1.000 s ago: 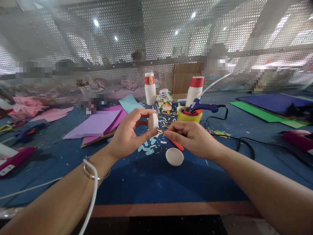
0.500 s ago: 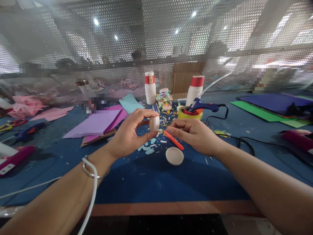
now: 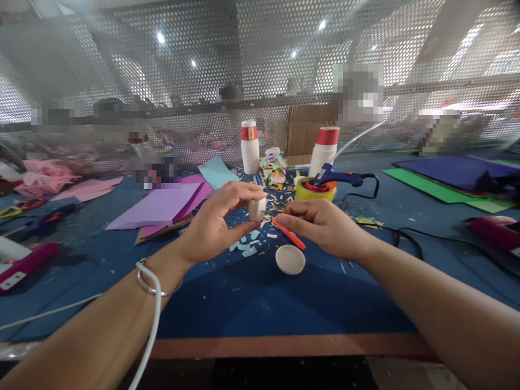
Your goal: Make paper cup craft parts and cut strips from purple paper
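My left hand (image 3: 221,219) pinches a small white cut-down paper cup base (image 3: 257,208) on its edge, with thumb below and fingers above. To its right, the thumb and fingertips of my right hand (image 3: 314,219) are pressed together close to the cup base. What they hold, if anything, is hidden. Just under those fingertips is a slim orange tool (image 3: 291,235); I cannot tell whether the hand touches it. A second shallow white cup base (image 3: 290,260) lies on the blue table in front of my hands.
Behind my hands are paper scraps (image 3: 246,248) and two stacks of paper cups (image 3: 249,149). A blue glue gun (image 3: 343,176) rests on a yellow tape roll (image 3: 304,189). Purple paper (image 3: 162,203) lies left, green card (image 3: 430,187) right. A black cable (image 3: 447,236) crosses the right side.
The cup base in my left hand has turned slightly and shows less of its face, with the fingers reaching further over it. My right hand has barely shifted.
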The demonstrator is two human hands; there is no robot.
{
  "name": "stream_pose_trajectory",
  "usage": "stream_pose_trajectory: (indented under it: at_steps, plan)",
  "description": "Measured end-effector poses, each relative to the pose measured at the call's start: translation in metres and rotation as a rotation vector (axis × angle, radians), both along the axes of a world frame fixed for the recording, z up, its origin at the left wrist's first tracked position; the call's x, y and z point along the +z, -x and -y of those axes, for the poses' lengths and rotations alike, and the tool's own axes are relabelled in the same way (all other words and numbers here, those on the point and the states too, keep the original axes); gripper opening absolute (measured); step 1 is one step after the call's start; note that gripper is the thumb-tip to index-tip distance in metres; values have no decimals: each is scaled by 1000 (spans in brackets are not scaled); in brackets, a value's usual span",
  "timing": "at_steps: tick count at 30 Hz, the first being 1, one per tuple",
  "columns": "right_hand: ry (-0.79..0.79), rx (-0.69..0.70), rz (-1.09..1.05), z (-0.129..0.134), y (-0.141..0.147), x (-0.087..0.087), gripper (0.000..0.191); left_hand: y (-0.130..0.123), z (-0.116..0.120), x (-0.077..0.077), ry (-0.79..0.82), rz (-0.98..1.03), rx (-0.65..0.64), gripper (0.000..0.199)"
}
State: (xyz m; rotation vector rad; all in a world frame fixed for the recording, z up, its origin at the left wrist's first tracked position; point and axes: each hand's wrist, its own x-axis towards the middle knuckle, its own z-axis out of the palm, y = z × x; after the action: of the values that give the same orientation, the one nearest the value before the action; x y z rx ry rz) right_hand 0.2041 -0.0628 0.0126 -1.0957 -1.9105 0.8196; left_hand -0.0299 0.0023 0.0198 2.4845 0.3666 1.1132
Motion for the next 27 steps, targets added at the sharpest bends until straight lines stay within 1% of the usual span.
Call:
stream_pose_trajectory:
  at_steps: [5, 12, 17, 19, 20, 21, 22, 24, 26, 27]
  plan:
    - [-18, 8, 29, -1, -1, 1, 45, 1, 1, 5, -120, -56, 53, 39]
    - [5, 9, 47, -3, -2, -1, 46, 1, 3, 7, -395, -107, 139, 40]
    - [1, 12, 41, -3, 0, -1, 46, 1, 7, 10, -550, -139, 159, 39]
    - [3, -6, 38, -3, 0, -1, 49, 1, 7, 11, -579, -134, 186, 39]
    - [15, -14, 28, -3, 0, -1, 50, 2, 6, 11, -553, -115, 212, 39]
    - [32, -22, 12, -3, 0, -1, 51, 2, 4, 11, -483, -86, 237, 39]
    - [47, -32, -8, -2, 0, 0, 53, 2, 2, 10, -365, -51, 254, 40]
    - [43, -56, -48, -1, 0, 1, 53, 3, -2, 8, -30, 1, 249, 44]
    - [1, -88, -87, 0, 0, 1, 52, 1, -4, 5, 304, 6, 204, 45]
    - [-20, -101, -103, 0, 1, 1, 50, 0, -5, 3, 436, -1, 177, 43]
